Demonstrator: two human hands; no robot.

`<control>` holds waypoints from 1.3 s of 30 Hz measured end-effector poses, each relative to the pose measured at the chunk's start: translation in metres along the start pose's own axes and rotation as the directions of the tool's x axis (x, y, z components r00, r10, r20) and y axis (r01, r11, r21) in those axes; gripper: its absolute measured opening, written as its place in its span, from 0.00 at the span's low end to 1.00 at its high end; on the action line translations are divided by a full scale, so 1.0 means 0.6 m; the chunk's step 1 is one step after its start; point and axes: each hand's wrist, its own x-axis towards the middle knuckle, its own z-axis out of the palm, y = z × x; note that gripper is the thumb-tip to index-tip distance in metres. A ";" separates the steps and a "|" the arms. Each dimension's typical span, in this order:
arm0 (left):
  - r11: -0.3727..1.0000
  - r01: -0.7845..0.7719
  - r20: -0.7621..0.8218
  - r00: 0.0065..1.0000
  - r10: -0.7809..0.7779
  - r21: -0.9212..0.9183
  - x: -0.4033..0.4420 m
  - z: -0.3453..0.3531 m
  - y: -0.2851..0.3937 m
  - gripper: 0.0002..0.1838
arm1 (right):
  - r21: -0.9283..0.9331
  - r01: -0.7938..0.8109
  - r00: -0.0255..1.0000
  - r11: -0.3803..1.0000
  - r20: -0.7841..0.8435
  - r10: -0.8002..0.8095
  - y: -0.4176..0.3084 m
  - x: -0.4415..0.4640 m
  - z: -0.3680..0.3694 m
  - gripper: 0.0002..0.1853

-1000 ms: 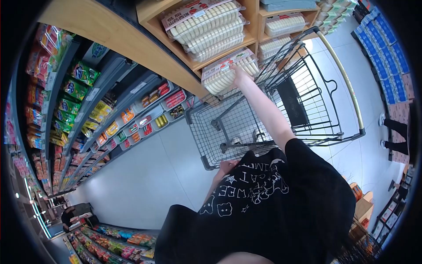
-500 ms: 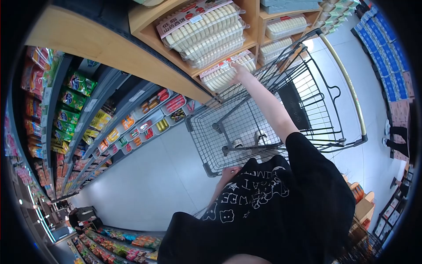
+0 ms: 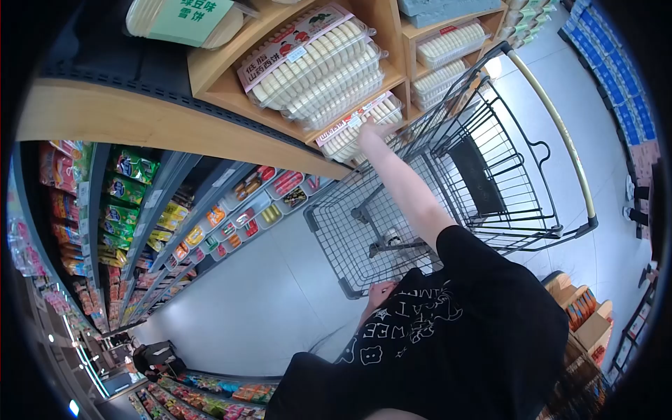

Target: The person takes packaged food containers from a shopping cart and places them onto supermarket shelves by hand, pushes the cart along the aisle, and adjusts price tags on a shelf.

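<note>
At the top centre my right hand (image 3: 375, 131) reaches over the shopping cart (image 3: 483, 175) to a clear pack of pale round cakes (image 3: 360, 129) in the lowest wooden cubby. Its fingers look spread at the pack's near side, touching it or very close, and hold nothing that shows. My left hand (image 3: 381, 290) is low in front of the black shirt, beside the cart's lower corner, with curled fingers; what they hold, if anything, is hidden. Above, more cake packs (image 3: 315, 66) with pink labels stand stacked.
Snack shelves (image 3: 133, 203) and trays of wrapped sweets (image 3: 245, 217) line the left. A green-labelled pack (image 3: 185, 17) lies at the top. Blue cartons (image 3: 612, 63) stand at the right, near a person's legs (image 3: 637, 203). A person (image 3: 150, 357) is far off at lower left.
The view has turned, showing more of the upper shelf. The cart appears slightly lower and further right. My right hand stays by the lowest cake pack, its fingers now looking more spread.
</note>
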 end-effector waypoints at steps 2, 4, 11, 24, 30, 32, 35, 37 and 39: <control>0.998 0.036 0.031 0.999 -0.035 -0.058 0.002 -0.007 0.019 0.13 | -0.111 -0.059 0.997 0.992 0.033 0.063 -0.007 0.006 0.008 0.34; 0.996 0.070 0.062 0.996 -0.066 -0.054 -0.001 -0.015 0.034 0.14 | -0.229 -0.121 0.988 0.966 0.065 0.139 0.013 0.039 0.036 0.35; 0.932 -0.015 -0.297 0.950 -0.100 -0.361 0.045 -0.033 0.006 0.12 | 0.222 -0.242 0.795 0.945 0.603 0.062 0.024 0.094 0.070 0.39; 0.818 -0.345 -0.567 0.823 0.028 -0.460 0.394 -0.424 0.154 0.22 | 0.140 -0.210 0.788 0.968 0.610 0.083 0.007 0.112 0.035 0.21; 0.362 -0.019 -0.141 0.939 -0.313 -0.932 0.454 -0.440 0.198 0.39 | 0.158 -0.134 0.755 0.978 0.656 -0.003 -0.002 0.119 0.022 0.25; 0.323 -0.010 -0.117 0.942 -0.313 -0.946 0.460 -0.435 0.206 0.41 | 0.169 -0.050 0.782 0.984 0.619 -0.067 -0.007 0.115 0.012 0.27; 0.284 0.009 -0.078 0.952 -0.295 -0.959 0.486 -0.424 0.200 0.43 | 0.137 -0.022 0.743 0.990 0.665 -0.076 -0.020 0.130 -0.002 0.30; 0.268 -0.012 -0.099 0.945 -0.313 -0.963 0.499 -0.415 0.195 0.42 | 0.149 -0.143 0.711 0.978 0.703 -0.003 -0.028 0.134 -0.016 0.31; 0.369 -0.079 -0.186 0.947 -0.264 -0.926 0.494 -0.404 0.195 0.40 | 0.206 -0.105 0.717 0.973 0.693 -0.069 -0.032 0.131 -0.048 0.32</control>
